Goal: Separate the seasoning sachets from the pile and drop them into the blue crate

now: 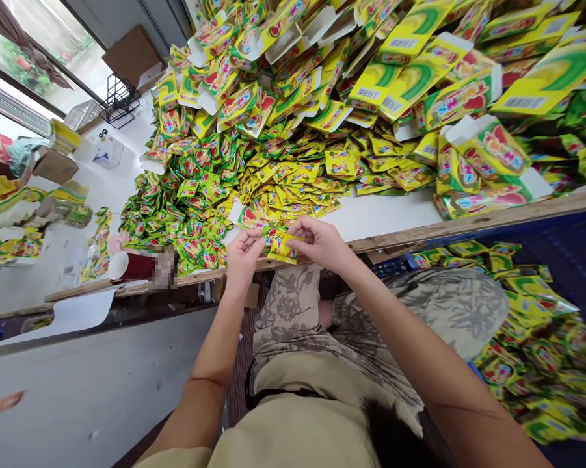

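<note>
My left hand (244,255) and my right hand (318,242) meet at the table's front edge, both closed on a small stack of yellow-green sachets (281,247). A flat carton (246,216) with a white flap lies just behind my left hand. Beyond it spreads a big heap of loose sachets (253,175). Folded yellow-green cartons (419,78) are piled high at the back and right.
The white table has a wooden front edge (468,224). A blue crate (556,312) on my right holds more sachets. At the left stand a white cup (118,265), a black wire rack (119,101), cardboard boxes (53,166) and a window.
</note>
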A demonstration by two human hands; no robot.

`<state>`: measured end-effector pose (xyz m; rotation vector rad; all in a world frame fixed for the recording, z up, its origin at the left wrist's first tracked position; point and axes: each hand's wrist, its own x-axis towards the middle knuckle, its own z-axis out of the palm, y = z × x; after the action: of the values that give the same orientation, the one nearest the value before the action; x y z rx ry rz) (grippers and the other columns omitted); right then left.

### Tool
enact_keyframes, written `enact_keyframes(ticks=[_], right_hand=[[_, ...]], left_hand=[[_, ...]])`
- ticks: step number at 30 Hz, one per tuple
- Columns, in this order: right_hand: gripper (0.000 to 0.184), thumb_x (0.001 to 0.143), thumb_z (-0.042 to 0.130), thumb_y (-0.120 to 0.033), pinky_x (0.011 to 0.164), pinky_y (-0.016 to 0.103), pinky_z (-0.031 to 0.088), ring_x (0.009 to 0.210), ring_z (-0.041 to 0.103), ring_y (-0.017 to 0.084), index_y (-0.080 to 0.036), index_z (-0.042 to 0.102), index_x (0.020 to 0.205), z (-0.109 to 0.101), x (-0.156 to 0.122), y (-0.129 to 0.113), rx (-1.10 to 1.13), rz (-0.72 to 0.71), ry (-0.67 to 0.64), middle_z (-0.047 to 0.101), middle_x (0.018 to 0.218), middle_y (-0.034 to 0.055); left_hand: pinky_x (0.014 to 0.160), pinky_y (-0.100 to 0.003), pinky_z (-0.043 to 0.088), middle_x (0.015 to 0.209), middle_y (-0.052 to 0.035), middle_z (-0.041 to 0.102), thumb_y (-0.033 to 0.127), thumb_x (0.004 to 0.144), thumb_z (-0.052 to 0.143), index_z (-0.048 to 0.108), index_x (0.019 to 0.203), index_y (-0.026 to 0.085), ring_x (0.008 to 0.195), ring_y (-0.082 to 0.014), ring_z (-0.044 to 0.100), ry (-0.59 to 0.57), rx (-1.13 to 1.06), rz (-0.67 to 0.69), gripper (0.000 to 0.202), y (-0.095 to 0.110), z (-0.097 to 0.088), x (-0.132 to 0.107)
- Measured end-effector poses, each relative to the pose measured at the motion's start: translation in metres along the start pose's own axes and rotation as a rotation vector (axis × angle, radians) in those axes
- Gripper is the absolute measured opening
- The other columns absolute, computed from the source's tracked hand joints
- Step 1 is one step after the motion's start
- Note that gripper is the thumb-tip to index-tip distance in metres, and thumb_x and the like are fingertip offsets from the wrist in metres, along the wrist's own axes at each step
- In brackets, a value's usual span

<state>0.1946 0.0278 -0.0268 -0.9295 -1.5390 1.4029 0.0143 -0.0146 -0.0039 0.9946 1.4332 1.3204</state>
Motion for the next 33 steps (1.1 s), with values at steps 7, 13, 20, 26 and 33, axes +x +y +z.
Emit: enact_keyframes(ticks=[7,13,20,26,33], right_hand=[[0.022,0.073,0.070,-0.037,0.060,0.028,0.046,0.065,0.055,0.013,-0.020,0.059,0.081,-0.005,0.002,0.005,0.009,0.028,0.026,0.060,0.074,-0.0001],[0.030,0.070,0.074,-0.046,0.061,0.029,0.048,0.068,0.058,0.015,-0.020,0.060,0.079,0.000,-0.002,0.005,0.037,0.050,0.061,0.064,0.075,0.0013],[0.038,0.066,0.077,-0.051,0.059,0.030,0.049,0.063,0.056,0.015,-0.021,0.058,0.079,0.002,-0.005,0.009,0.039,0.084,0.128,0.062,0.072,0.0009],[0.052,0.061,0.081,-0.051,0.071,0.034,0.055,0.080,0.064,0.020,-0.022,0.061,0.099,0.011,-0.016,0.005,0.212,0.142,0.071,0.067,0.097,0.0056],[0.043,0.058,0.082,-0.053,0.058,0.031,0.053,0.060,0.056,0.015,-0.023,0.055,0.072,0.012,-0.028,0.004,0.305,0.159,0.187,0.061,0.067,-0.0025]], left_hand=[[0.075,-0.023,0.052,0.086,-0.0009,0.066,0.034,0.066,0.081,0.057,0.092,0.018,0.080,-0.0113,0.064,-0.116,0.063,0.061,0.038,-0.002,0.009,-0.003],[0.080,-0.026,0.052,0.093,-0.0026,0.066,0.029,0.067,0.081,0.055,0.094,0.019,0.087,-0.0137,0.064,-0.162,0.156,0.096,0.038,-0.005,0.015,-0.006],[0.084,-0.029,0.051,0.098,-0.0038,0.068,0.026,0.075,0.072,0.060,0.099,0.019,0.090,-0.0149,0.064,-0.226,0.228,0.084,0.028,-0.008,0.013,-0.010],[0.081,-0.028,0.052,0.092,-0.0036,0.069,0.032,0.070,0.077,0.061,0.094,0.018,0.084,-0.0135,0.064,-0.151,0.065,0.034,0.032,-0.006,0.020,-0.016],[0.084,-0.028,0.052,0.101,-0.0062,0.064,0.042,0.074,0.075,0.057,0.104,0.019,0.091,-0.0142,0.064,-0.091,0.080,0.065,0.042,-0.009,0.019,-0.024]])
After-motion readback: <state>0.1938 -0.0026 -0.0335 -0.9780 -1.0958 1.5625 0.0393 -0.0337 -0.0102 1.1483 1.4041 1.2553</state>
